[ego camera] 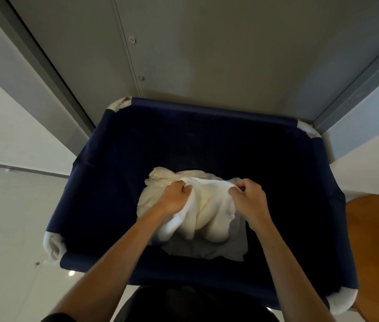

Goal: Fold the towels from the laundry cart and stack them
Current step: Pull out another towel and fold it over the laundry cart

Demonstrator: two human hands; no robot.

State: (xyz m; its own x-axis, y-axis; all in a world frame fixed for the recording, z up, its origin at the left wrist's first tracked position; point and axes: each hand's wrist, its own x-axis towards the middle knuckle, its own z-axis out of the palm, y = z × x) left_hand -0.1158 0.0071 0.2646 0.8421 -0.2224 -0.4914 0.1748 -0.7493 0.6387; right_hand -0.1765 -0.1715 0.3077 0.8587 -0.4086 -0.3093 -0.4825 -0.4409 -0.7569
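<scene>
A deep laundry cart (105,187) lined with dark blue fabric fills the middle of the view. Inside it a crumpled white towel (204,212) hangs bunched between both hands. My left hand (174,198) grips the towel's upper edge on the left, fingers curled into the cloth. My right hand (250,196) pinches the same edge on the right. Beneath the white towel lies a grey towel (209,251) on the cart's bottom.
A grey metal door or wall panel (207,49) stands just behind the cart. A round wooden table (378,247) touches the cart's right side. Pale glossy floor (9,217) lies to the left. White padding wraps the cart's corners (52,248).
</scene>
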